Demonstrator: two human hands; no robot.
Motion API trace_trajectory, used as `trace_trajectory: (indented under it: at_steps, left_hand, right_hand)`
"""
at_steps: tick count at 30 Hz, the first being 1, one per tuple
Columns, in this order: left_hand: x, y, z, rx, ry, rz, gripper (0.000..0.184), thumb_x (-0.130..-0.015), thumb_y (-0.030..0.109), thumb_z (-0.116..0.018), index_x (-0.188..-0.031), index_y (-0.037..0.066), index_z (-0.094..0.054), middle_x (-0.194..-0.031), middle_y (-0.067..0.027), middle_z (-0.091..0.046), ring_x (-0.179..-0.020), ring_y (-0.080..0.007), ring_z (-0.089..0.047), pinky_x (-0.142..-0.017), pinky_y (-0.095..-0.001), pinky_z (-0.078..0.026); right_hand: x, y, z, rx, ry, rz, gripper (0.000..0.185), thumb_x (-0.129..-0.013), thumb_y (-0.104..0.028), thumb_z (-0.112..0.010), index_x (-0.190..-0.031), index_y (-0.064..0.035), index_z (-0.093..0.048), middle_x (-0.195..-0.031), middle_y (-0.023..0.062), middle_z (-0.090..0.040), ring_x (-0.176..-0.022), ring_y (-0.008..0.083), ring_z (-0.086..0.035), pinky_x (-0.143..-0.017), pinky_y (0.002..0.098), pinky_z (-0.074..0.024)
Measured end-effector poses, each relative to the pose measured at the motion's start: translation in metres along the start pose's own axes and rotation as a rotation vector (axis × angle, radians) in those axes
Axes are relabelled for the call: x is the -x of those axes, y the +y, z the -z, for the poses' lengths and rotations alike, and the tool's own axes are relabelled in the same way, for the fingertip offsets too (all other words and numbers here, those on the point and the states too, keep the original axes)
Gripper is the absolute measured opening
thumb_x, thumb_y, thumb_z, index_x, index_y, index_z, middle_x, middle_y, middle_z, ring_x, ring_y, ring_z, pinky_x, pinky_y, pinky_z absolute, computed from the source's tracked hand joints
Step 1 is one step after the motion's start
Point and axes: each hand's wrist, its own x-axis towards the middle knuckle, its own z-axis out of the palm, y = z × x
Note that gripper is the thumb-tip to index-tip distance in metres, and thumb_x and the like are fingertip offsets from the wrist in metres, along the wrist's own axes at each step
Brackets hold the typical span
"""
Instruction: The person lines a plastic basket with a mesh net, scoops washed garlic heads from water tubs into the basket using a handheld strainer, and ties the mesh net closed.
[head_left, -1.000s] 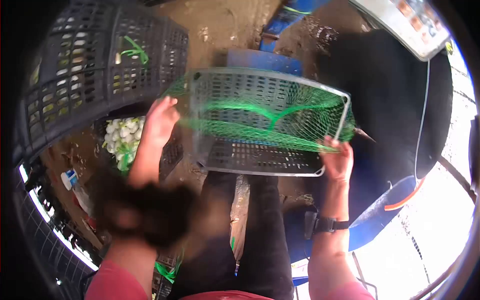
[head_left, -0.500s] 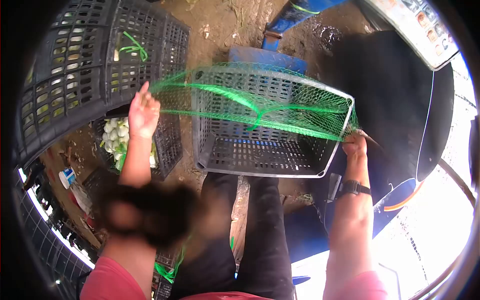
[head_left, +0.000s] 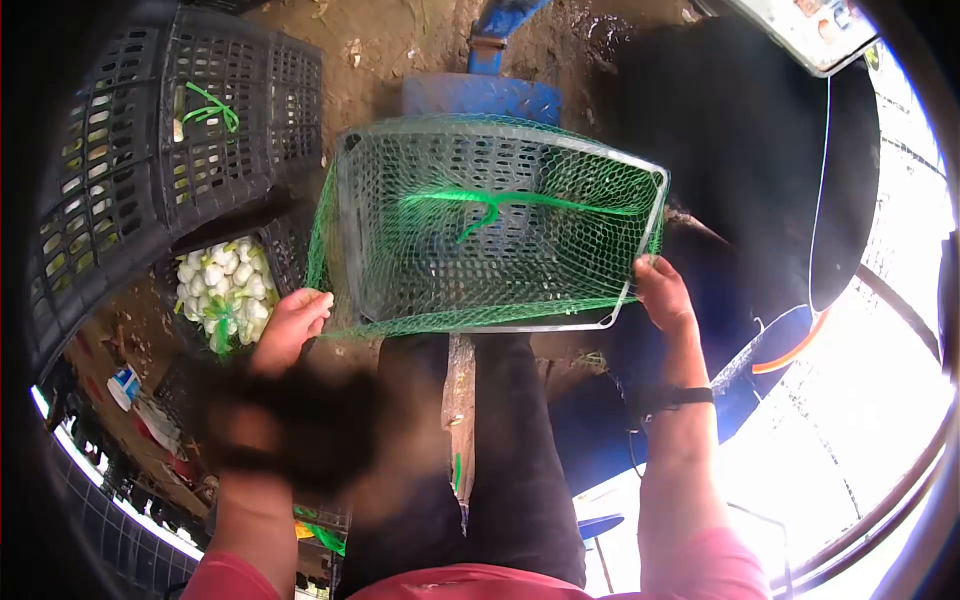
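A green mesh net bag (head_left: 590, 225) is spread over the opening of a dark plastic crate (head_left: 350, 210) with a pale rim. A bright green tie (head_left: 490, 205) is knotted in the mesh near the middle. At the crate's near left corner, my left hand (head_left: 290, 328) is closed, pinching the net's edge. My right hand (head_left: 664, 292) grips the net against the crate's right rim, fingers bent over it. Through the mesh the crate's slotted walls show, with no produce visible inside.
Tall black crates (head_left: 150, 130) with pale produce stand at the left. Below them, a smaller crate holds white bulbs (head_left: 225, 285). A blue metal plate (head_left: 480, 95) is behind the net-covered crate. A large black rounded object (head_left: 760, 180) and a white-topped surface (head_left: 815, 35) lie to the right.
My left hand has come down toward me from the crate's upper left, drawing the net over the opening. My right hand stays at the right rim. The whole view has shifted slightly.
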Motion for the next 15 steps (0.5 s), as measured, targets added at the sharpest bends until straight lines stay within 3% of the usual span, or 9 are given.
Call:
trace_trajectory:
  at_steps: [2, 4, 5, 6, 7, 9, 10, 14, 15]
  left_hand:
    - [-0.003, 0.005, -0.01, -0.078, 0.017, -0.079, 0.025, -0.092, 0.031, -0.054, -0.098, 0.007, -0.056, -0.083, 0.0, -0.057, -0.07, -0.0086, -0.05, -0.062, -0.0232, -0.04]
    - [-0.012, 0.006, -0.023, -0.146, 0.043, -0.177, 0.026, -0.091, 0.03, -0.055, -0.099, 0.006, -0.057, -0.088, -0.0008, -0.058, -0.076, -0.0104, -0.053, -0.068, -0.025, -0.042]
    - [-0.02, 0.001, -0.03, 0.039, 0.15, -0.225, 0.026, -0.091, 0.029, -0.055, -0.1, 0.005, -0.057, -0.091, -0.0016, -0.059, -0.081, -0.0118, -0.054, -0.074, -0.0272, -0.042]
    - [-0.026, -0.003, -0.034, 0.223, 0.255, -0.268, 0.025, -0.091, 0.028, -0.055, -0.101, 0.005, -0.057, -0.095, -0.0023, -0.059, -0.087, -0.0132, -0.055, -0.079, -0.0294, -0.043]
    - [-0.031, 0.0, -0.034, 0.484, 0.161, -0.188, 0.025, -0.09, 0.03, -0.056, -0.096, 0.006, -0.057, -0.099, -0.005, -0.058, -0.094, -0.0169, -0.054, -0.085, -0.0339, -0.043]
    - [-0.039, 0.008, -0.033, 0.532, 0.207, -0.186, 0.022, -0.091, 0.03, -0.055, -0.091, 0.007, -0.055, -0.091, -0.0046, -0.056, -0.087, -0.0162, -0.053, -0.081, -0.0331, -0.044]
    - [-0.043, 0.012, -0.034, 0.582, 0.25, -0.179, 0.021, -0.091, 0.029, -0.054, -0.086, 0.009, -0.053, -0.083, -0.0042, -0.055, -0.08, -0.0155, -0.053, -0.076, -0.0324, -0.045]
    - [-0.064, 0.015, -0.021, 0.785, 0.261, -0.063, 0.025, -0.09, 0.031, -0.055, -0.079, 0.01, -0.049, -0.08, -0.0044, -0.054, -0.076, -0.0208, -0.054, -0.073, -0.0362, -0.046]
    - [-0.076, 0.0, -0.002, 0.792, 0.077, -0.104, 0.025, -0.091, 0.031, -0.053, -0.079, 0.009, -0.05, -0.081, -0.006, -0.054, -0.079, -0.0233, -0.055, -0.075, -0.0394, -0.047]
  right_hand:
    - [-0.001, 0.018, 0.002, 0.188, 0.148, 0.058, 0.013, -0.084, -0.018, -0.067, -0.081, -0.0094, -0.057, -0.064, -0.0043, -0.05, -0.051, 0.0052, -0.041, -0.044, 0.0215, -0.0301]
    - [0.001, 0.023, 0.001, 0.033, 0.231, 0.017, 0.016, -0.087, -0.02, -0.062, -0.076, -0.0105, -0.056, -0.063, -0.003, -0.05, -0.051, 0.0072, -0.043, -0.045, 0.0223, -0.0312]
    - [-0.005, 0.032, -0.001, -0.245, 0.14, 0.048, 0.019, -0.09, -0.023, -0.056, -0.075, -0.0109, -0.055, -0.061, -0.0022, -0.049, -0.051, 0.009, -0.043, -0.045, 0.0235, -0.0324]
    - [-0.008, 0.032, 0.0, -0.245, 0.14, 0.052, 0.019, -0.09, -0.023, -0.056, -0.075, -0.0109, -0.055, -0.061, -0.0022, -0.049, -0.051, 0.009, -0.043, -0.045, 0.0235, -0.0324]
    - [-0.012, 0.028, -0.005, -0.278, 0.163, 0.052, 0.02, -0.091, -0.023, -0.055, -0.076, -0.0102, -0.055, -0.061, -0.002, -0.049, -0.05, 0.0098, -0.043, -0.046, 0.0243, -0.0331]
    - [-0.024, 0.015, -0.013, -0.348, 0.217, 0.011, 0.023, -0.093, -0.025, -0.049, -0.081, -0.008, -0.057, -0.065, -0.0003, -0.054, -0.049, 0.0119, -0.045, -0.046, 0.0255, -0.0351]
    - [-0.031, 0.002, -0.014, -0.398, 0.13, 0.027, 0.026, -0.093, -0.028, -0.047, -0.084, -0.0065, -0.059, -0.072, 0.0014, -0.058, -0.05, 0.0133, -0.048, -0.045, 0.0261, -0.0362]
    - [-0.063, -0.077, -0.033, -0.197, 0.059, 0.096, 0.023, -0.088, -0.018, -0.044, -0.082, -0.0008, -0.058, -0.077, 0.0098, -0.06, -0.053, 0.0179, -0.052, -0.049, 0.0308, -0.0442]
    - [-0.071, -0.098, -0.04, -0.209, 0.105, 0.196, 0.021, -0.085, -0.015, -0.044, -0.08, 0.0006, -0.057, -0.079, 0.0128, -0.059, -0.054, 0.0196, -0.052, -0.051, 0.0317, -0.0459]
